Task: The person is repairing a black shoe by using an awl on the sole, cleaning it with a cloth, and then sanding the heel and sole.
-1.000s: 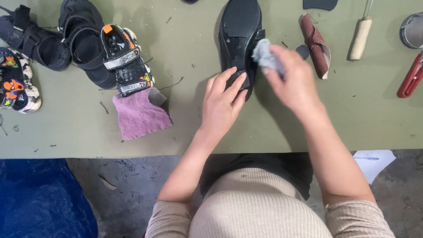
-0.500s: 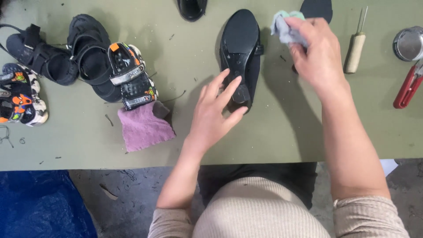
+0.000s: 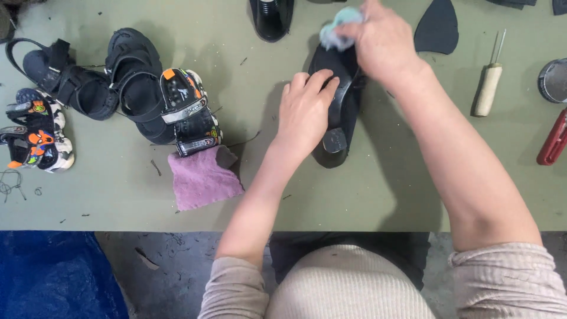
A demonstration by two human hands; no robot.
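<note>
Head view, looking down on an olive-green bench (image 3: 118, 201), from the left edge across. At far left lies a small patterned child's sandal (image 3: 36, 137) in black, white and orange, and just above it a black strapped sandal (image 3: 62, 82). Next come another black sandal (image 3: 139, 82) and, overlapping its right side, a child's sandal with grey and orange straps (image 3: 189, 115). A pink-purple cloth (image 3: 202, 180) lies flat just below that one, touching its lower end. Near the top edge, a glossy black shoe (image 3: 271, 16) is partly cut off by the frame.

The left hand (image 3: 306, 109) rests palm down, fingers spread and only lightly curled, pressing on the black shoe sole (image 3: 339, 133) that lies lengthwise on the bench in the middle. The right hand (image 3: 384, 44) is closed around a pale blue rag (image 3: 335, 28), holding it against the top end of that sole.

Right of the hands lies a flat black cut piece (image 3: 438, 28), then an awl with a pale wooden handle (image 3: 488, 88). At the right edge sit a round metal tin (image 3: 555, 80) and, below it, a red-handled tool (image 3: 554, 142), both partly out of frame.
</note>
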